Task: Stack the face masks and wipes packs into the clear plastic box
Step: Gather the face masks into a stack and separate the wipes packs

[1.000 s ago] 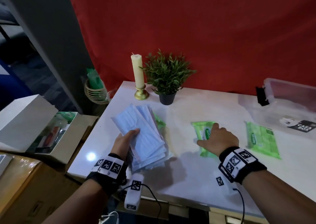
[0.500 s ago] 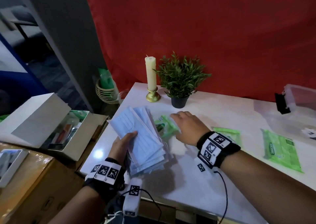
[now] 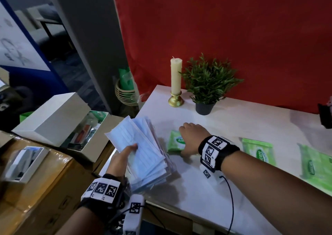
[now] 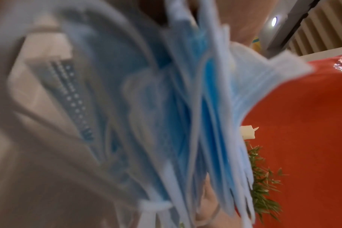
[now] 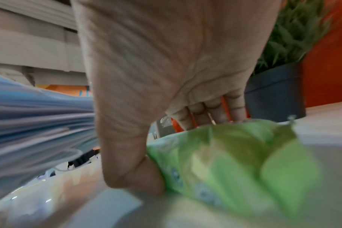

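Since a second ago your right hand has crossed from the middle wipes pack to the small wipes pack beside the masks, left of centre in the head view. Your left hand holds the fanned stack of blue face masks at lower centre, thumb on top, its lower edge touching the white bench. Two more green wipes packs lie at the right edge. A candle and potted plant stand at the back.

Left wrist view: blurred mask edges fill the frame; your fingers are hidden.

Right wrist view: your thumb and fingers pinch the green pack from opposite sides, on the bench.
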Available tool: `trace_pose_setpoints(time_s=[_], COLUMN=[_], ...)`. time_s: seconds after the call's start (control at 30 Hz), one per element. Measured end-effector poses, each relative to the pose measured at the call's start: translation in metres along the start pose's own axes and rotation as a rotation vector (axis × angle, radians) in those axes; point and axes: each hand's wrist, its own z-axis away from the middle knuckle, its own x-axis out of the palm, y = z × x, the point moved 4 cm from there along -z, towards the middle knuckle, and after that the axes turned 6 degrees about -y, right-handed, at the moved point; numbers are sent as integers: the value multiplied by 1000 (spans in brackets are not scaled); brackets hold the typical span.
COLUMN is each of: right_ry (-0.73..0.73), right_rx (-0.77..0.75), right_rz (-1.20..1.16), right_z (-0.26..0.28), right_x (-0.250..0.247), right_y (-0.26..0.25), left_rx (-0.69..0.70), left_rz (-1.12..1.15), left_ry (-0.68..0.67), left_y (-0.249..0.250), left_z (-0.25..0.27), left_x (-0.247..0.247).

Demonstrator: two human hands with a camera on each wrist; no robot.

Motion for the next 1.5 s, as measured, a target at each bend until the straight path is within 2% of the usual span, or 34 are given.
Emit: trace_pose_setpoints(time_s=[0.07,0.17,0.37,0.53,0.6,0.77,0.9,1.2,1.3,1.4,1.5], right_ry=[8,61,275,298,282,94,68,73,207,312,160], right_rx=[114,299,647,852,899,971,1003,1001,1058,1157,1233], right_rz=[-34,-155,-365,-478,-485,-541,-586,-622,-692,-650,-549], right_z=[11,37,104,147,155,154,150,181,199,218,230], right_x=[4,11,15,27,36,65,70,81,76,78,98], right_y=[11,37,96,133,143,145,146,162,180,214,241], left_rx=[4,-21,-50,-12,-2,-2,-4,-6,-18,-11,-2], left_rz=[3,32,-17,-97,-121,-153,-173,-216,-220,-247,-267], left_ry=[-22,-124,-295,-366,-395,-433,-439,-509,-530,-524,-505], left_y=[-4,-7,-8,-13,-15,-19,-19,-19,-22,-24,-25], left_z=[-4,-4,-1,3,5,10,6,10,14,16,21], left_x=[10,39,108,151,163,177,181,212,226,235,240])
